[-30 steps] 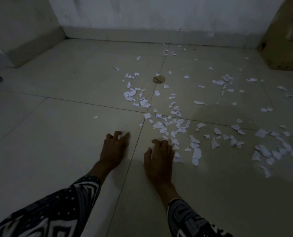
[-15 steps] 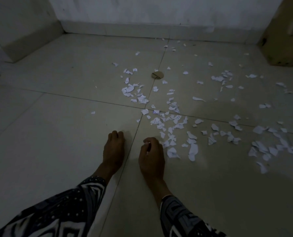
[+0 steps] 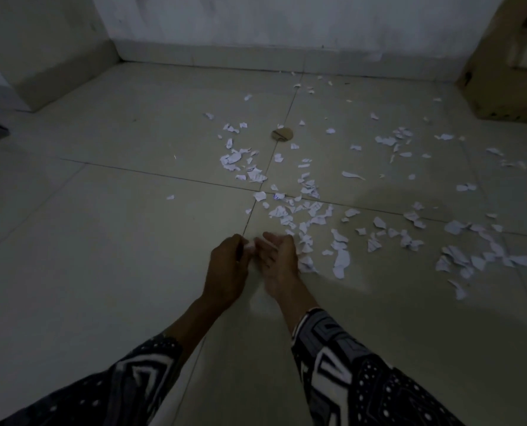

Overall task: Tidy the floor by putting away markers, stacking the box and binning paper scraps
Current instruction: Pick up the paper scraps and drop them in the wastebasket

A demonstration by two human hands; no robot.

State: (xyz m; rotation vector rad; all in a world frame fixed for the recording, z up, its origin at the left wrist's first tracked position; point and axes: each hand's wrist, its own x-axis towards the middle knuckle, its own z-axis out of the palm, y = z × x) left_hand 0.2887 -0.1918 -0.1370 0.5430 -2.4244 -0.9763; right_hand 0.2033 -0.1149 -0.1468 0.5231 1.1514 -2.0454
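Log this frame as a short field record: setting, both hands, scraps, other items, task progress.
setting: dim room, tiled floor, wall behind
left hand: fingers curled, pinching a small white scrap
right hand: palm turned up, fingers relaxed, beside the left hand
paper scraps: many torn white pieces spread ahead and to the right
other items: round brown disc on a tile joint; cardboard box at far right
markers: none visible
bin: none visible
progress: most scraps not yet collected

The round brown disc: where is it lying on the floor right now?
In the head view the round brown disc lies on the tiled floor above centre, on a tile joint, far beyond both hands, with white paper scraps scattered around it.
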